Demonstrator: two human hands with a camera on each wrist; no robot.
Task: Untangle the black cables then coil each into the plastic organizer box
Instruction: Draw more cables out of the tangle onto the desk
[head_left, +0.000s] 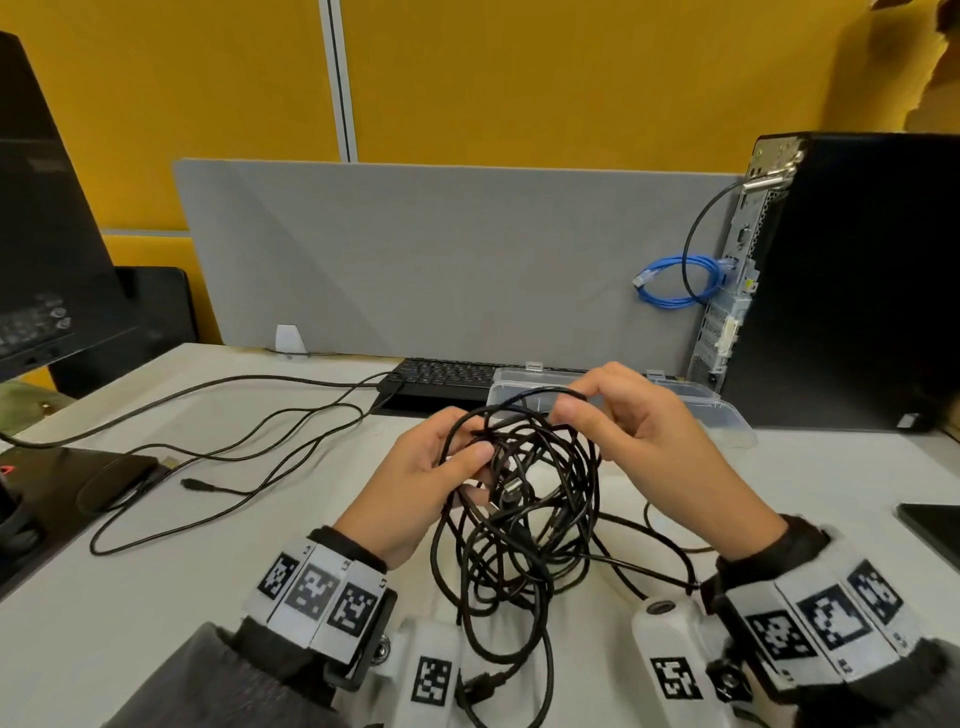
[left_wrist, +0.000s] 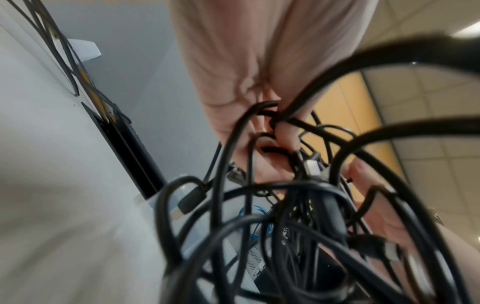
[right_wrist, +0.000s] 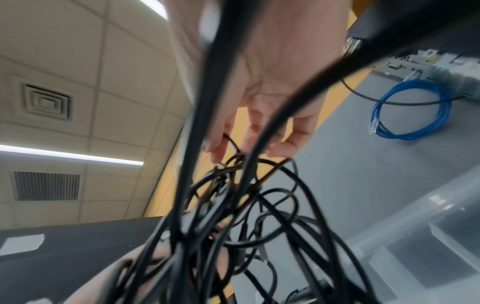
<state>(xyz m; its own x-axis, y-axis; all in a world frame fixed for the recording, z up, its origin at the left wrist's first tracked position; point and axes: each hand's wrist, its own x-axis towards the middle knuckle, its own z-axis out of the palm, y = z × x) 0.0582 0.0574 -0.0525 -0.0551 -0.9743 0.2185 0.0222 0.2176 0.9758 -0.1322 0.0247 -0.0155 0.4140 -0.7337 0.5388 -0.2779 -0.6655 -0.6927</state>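
**Step in hand: separating the first strand from the tangle**

The task stands at its untangling stage; no cable is yet coiled, and the plastic organizer box (head_left: 727, 410) sits open on the desk (head_left: 156, 597) at 1 o'clock from the hands, just behind them; what lies inside it cannot be told. The black cables (head_left: 519, 509) form one knotted bundle held above the desk between both hands, with loose loops hanging toward 6 o'clock and several plug ends buried in the mass.

Left hand (head_left: 415, 483): fingers curled around the 9 o'clock side of the bundle, thumb pressed over several strands; the left wrist view confirms cables passing through the closed fingers (left_wrist: 285, 133).

Right hand (head_left: 639, 431): thumb and forefinger narrowed to a pinch on a single loop at 12 o'clock of the bundle; remaining fingers loosely bent and holding nothing.

Next move, as a judgement: draw the pinched loop away while the left hand anchors the mass; locate a free plug end first, since pulling a mid-length loop may tighten the knot.
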